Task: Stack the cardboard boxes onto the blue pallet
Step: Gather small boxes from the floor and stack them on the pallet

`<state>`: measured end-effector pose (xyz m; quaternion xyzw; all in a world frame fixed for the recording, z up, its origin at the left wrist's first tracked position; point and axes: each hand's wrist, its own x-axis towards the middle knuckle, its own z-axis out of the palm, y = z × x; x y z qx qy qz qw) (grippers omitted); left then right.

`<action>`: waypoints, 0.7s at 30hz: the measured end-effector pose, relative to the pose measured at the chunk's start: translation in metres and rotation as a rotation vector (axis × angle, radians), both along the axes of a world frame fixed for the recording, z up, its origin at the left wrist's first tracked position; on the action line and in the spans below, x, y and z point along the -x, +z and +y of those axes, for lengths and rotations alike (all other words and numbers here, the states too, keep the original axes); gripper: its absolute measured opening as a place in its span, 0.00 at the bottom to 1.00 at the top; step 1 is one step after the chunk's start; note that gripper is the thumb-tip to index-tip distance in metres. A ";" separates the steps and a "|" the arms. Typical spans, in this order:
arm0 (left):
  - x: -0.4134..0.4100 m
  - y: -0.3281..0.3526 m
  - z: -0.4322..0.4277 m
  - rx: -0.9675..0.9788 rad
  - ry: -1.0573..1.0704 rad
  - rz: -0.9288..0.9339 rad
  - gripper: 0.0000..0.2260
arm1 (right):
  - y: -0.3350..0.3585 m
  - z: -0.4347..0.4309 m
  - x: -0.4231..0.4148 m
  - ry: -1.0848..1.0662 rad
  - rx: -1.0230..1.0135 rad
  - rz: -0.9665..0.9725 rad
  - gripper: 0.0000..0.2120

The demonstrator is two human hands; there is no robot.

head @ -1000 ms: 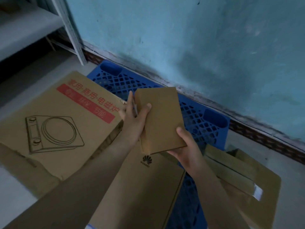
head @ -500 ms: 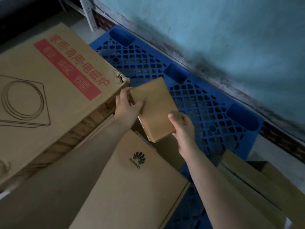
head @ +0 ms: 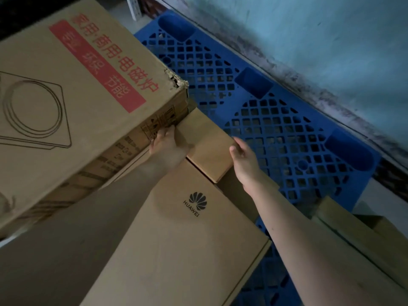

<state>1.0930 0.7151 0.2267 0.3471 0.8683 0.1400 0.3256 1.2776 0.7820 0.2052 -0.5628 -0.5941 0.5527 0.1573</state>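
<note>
A small plain cardboard box (head: 207, 146) lies low over the blue pallet (head: 276, 120), tucked against the side of a large box with red print (head: 72, 102) and just beyond a flat Huawei box (head: 187, 244). My left hand (head: 170, 146) grips the small box's left edge. On the right edge, my right hand (head: 245, 160) holds it with the fingers curled over the rim. Whether the small box rests on the pallet or on something under it is hidden.
A blue-green wall (head: 309, 40) with a dirty base runs along the pallet's far side. More brown cardboard boxes (head: 362, 241) lie at the lower right beside the pallet. A white shelf post (head: 133, 8) stands at the top left.
Both hands have carried the small box from chest height down and forward, into the gap beside the large printed box. The view has dropped closer to the pallet.
</note>
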 end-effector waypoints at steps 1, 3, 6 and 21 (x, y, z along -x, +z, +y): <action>-0.001 -0.001 -0.001 -0.019 -0.003 -0.017 0.37 | -0.003 -0.002 0.002 0.010 -0.025 -0.017 0.24; -0.005 -0.001 -0.005 -0.059 -0.027 -0.022 0.37 | -0.008 -0.005 0.003 0.030 -0.038 -0.042 0.25; -0.008 -0.001 -0.006 -0.093 -0.038 -0.057 0.35 | -0.003 -0.004 0.005 0.027 -0.001 -0.056 0.25; -0.071 0.151 0.043 -0.678 0.121 -0.305 0.16 | 0.143 0.008 -0.020 -0.176 -0.142 0.330 0.20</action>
